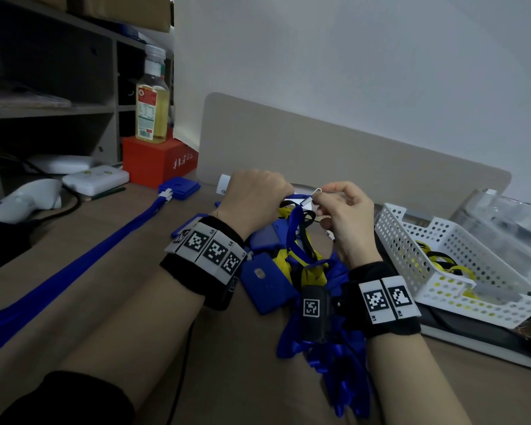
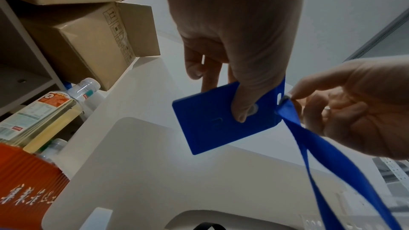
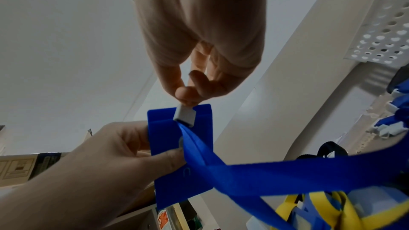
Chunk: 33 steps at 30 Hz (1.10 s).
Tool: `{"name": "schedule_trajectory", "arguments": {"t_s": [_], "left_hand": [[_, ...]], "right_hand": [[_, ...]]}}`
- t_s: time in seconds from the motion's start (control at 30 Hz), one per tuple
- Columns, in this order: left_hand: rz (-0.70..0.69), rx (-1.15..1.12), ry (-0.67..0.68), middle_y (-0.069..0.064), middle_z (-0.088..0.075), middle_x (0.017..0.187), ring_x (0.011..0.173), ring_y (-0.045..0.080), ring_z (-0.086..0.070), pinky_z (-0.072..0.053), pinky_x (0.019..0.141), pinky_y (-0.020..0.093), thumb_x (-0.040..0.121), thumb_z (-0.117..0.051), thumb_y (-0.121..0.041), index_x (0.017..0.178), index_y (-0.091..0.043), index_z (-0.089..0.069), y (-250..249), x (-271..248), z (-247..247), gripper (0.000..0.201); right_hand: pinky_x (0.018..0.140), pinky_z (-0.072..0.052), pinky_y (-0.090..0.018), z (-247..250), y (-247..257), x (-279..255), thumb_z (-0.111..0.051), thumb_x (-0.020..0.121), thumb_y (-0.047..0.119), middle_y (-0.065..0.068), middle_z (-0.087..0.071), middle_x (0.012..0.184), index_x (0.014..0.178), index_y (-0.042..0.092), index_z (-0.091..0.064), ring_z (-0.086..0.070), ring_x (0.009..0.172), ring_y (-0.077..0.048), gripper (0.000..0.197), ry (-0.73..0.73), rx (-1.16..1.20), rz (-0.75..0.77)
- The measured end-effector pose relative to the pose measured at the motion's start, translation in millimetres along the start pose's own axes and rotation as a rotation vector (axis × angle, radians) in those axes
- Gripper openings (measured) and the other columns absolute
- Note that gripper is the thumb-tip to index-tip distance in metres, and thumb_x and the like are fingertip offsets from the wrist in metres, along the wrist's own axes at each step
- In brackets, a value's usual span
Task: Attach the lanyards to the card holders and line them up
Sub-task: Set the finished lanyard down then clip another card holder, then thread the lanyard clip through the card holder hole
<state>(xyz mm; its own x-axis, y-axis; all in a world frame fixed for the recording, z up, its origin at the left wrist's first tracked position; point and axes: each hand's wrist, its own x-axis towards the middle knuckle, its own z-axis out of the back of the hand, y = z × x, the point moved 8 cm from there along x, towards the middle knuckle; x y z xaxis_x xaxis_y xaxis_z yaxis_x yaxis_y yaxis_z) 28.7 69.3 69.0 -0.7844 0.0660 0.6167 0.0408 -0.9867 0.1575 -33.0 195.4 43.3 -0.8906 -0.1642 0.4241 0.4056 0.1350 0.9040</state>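
Two hands raised over desk, left hand gripping flat blue plastic card holder, right hand pinching grey metal clip of blue ribbon lanyard at holder's slot.

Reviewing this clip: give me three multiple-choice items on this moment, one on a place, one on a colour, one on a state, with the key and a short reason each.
1. Where does the bottle of yellow liquid stand?
A. in the white basket
B. on the red box
C. on the desk mat

2. What colour is the lanyard being attached?
A. blue
B. yellow
C. black

3. How is the card holder held?
A. lying flat on the table
B. hanging free from the strap
C. gripped in the left hand

Key: 1 B, it rests on top of the red box. 2 A, the strap at the clip is blue. 3 C, the left hand grips it while the right hand pinches the clip.
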Motion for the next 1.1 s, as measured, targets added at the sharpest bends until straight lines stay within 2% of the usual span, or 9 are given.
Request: {"name": "schedule_trajectory", "arguments": {"t_s": [0.07,0.17,0.33,0.47,0.57,0.67,0.8,1.0,1.1], "left_hand": [[-0.005,0.009,0.005,-0.002,-0.055,0.09,0.073,0.019,-0.044,-0.021,0.054,0.028,0.094,-0.045,-0.014,0.082,-0.022,-0.051,0,0,0,0.016],[0.0,0.031,0.017,-0.003,-0.046,0.085,0.071,0.018,-0.04,-0.016,0.05,0.027,0.094,-0.044,-0.014,0.08,-0.025,-0.043,-2,0,-1,0.018],[0.007,0.068,0.048,-0.003,-0.044,0.081,0.069,0.019,-0.042,-0.014,0.049,0.027,0.092,-0.047,-0.014,0.084,-0.022,-0.057,-5,-1,-6,0.016],[0.012,0.029,0.014,-0.004,-0.044,0.08,0.072,0.019,-0.043,-0.014,0.05,0.027,0.091,-0.049,-0.014,0.086,-0.022,-0.062,-5,0,-2,0.016],[0.003,-0.008,-0.018,-0.004,-0.048,0.082,0.072,0.019,-0.042,-0.012,0.048,0.026,0.091,-0.047,-0.016,0.08,-0.021,-0.056,-5,-1,0,0.015],[0.009,-0.125,-0.038,-0.003,-0.056,0.084,0.073,0.02,-0.047,-0.017,0.051,0.026,0.092,-0.047,-0.021,0.073,-0.022,-0.046,-1,-1,-3,0.019],[0.043,-0.294,0.048,-0.007,-0.052,0.073,0.072,0.019,-0.051,-0.022,0.053,0.026,0.091,-0.052,-0.023,0.061,-0.027,-0.035,3,1,-13,0.035],[0.033,-0.368,0.091,-0.004,-0.052,0.078,0.074,0.017,-0.047,-0.022,0.051,0.023,0.094,-0.052,-0.026,0.074,-0.025,-0.044,-1,-2,-14,0.021],[0.035,-0.379,0.102,-0.004,-0.05,0.074,0.072,0.018,-0.046,-0.021,0.05,0.023,0.092,-0.053,-0.023,0.069,-0.024,-0.042,-3,-2,-14,0.025]], "right_hand": [[0.04,-0.033,-0.016,0,1,0,-0.065,0.082,-0.004,-0.004,-0.057,0.061,0.077,0.01,-0.059,-0.051,0.048,-0.006,0.016,0.002,-0.004,0.012],[0.043,-0.036,-0.015,1,2,0,-0.065,0.083,-0.002,-0.005,-0.058,0.061,0.075,0.01,-0.059,-0.053,0.049,-0.006,0.016,-0.001,-0.061,0.059],[0.052,-0.041,-0.026,0,7,0,-0.063,0.079,0.004,0.012,-0.057,0.049,0.066,0.016,-0.058,-0.059,0.06,-0.017,0.018,-0.018,-0.314,0.163],[0.056,-0.044,-0.027,2,7,1,-0.062,0.077,0.005,0.012,-0.059,0.05,0.064,0.017,-0.058,-0.066,0.067,-0.025,0.018,-0.026,-0.355,0.181],[0.052,-0.038,-0.025,3,4,3,-0.063,0.08,0.007,0.007,-0.059,0.055,0.063,0.016,-0.057,-0.06,0.063,-0.02,0.02,-0.021,-0.307,0.15],[0.058,-0.038,-0.029,2,3,5,-0.063,0.082,0.014,0.002,-0.062,0.066,0.066,0.015,-0.061,-0.055,0.068,-0.014,0.016,0.009,-0.255,0.116],[0.063,-0.041,-0.03,2,-1,5,-0.06,0.086,0.016,0.006,-0.062,0.076,0.08,0.016,-0.067,-0.054,0.073,-0.01,0.009,0.017,-0.255,0.069],[0.043,-0.037,-0.018,-1,-9,3,-0.057,0.092,0.012,-0.006,-0.053,0.077,0.081,0.016,-0.059,-0.046,0.062,-0.012,0.012,0.066,-0.147,-0.075],[0.04,-0.035,-0.018,2,-10,3,-0.057,0.092,0.011,-0.007,-0.054,0.072,0.08,0.015,-0.057,-0.045,0.056,-0.012,0.013,0.055,-0.133,-0.084]]}}
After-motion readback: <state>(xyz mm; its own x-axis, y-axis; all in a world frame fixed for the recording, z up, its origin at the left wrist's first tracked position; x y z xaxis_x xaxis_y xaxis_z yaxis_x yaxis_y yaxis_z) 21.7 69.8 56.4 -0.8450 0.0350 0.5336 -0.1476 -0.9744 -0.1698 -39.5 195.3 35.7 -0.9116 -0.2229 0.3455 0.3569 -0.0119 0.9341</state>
